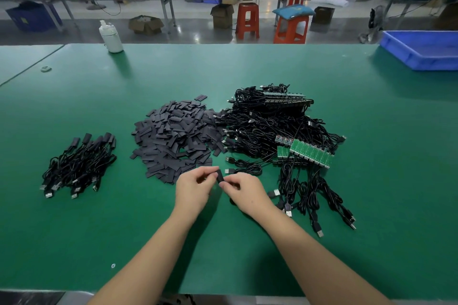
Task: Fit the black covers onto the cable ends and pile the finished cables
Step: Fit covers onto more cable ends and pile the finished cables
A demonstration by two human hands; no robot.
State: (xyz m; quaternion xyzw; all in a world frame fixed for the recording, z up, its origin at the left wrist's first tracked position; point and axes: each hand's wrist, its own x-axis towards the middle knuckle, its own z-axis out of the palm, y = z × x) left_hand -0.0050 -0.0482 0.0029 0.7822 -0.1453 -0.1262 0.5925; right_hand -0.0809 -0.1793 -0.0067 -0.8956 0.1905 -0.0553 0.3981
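Fitting step's on: both hands, left hand [195, 184] and right hand [244, 189], pinch one black cover [219, 177] above the worktop [247, 255] (cable end hidden). Next, probably drop it on the finished pile [79, 166].

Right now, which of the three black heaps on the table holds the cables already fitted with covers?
The small cable pile at far left: its ends wear black covers. The middle heap is loose covers; the right heap shows bare green boards.
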